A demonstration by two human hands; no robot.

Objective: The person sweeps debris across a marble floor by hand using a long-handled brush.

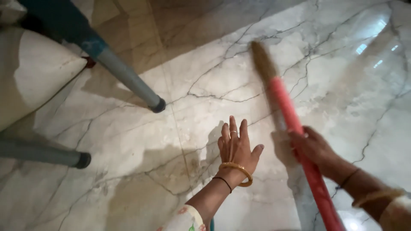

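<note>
**Broom in my right hand, left hand spread over the marble**

My right hand (314,147) is wrapped around the pink handle of a broom (295,128), fingers closed firmly about the shaft a little above its middle. The handle runs from the lower right corner of the view up and to the left, and its brown bristle head (262,60) lies blurred against the floor, well ahead of my hand. A dark thread and a gold bangle sit on that wrist, partly out of focus.

My left hand (236,147) holds nothing. It is stretched out flat, palm down, fingers spread wide and pointing away from me, above the white marble floor (205,77); I cannot tell whether it touches the stone or hovers just over it. A gold bangle (236,171) and a thin black thread (223,183) circle the wrist, and a ring shows on one finger. The hand is just left of the broom handle, apart from it.

The marble is veined with grey cracks and glossy, with light reflections at the upper right. To the left stand two grey metal legs with dark rubber tips: one slanting down from the top (128,79), blue at its upper part, and one lower at the left edge (47,155). A pale cushion (34,81) fills the far left.
</note>
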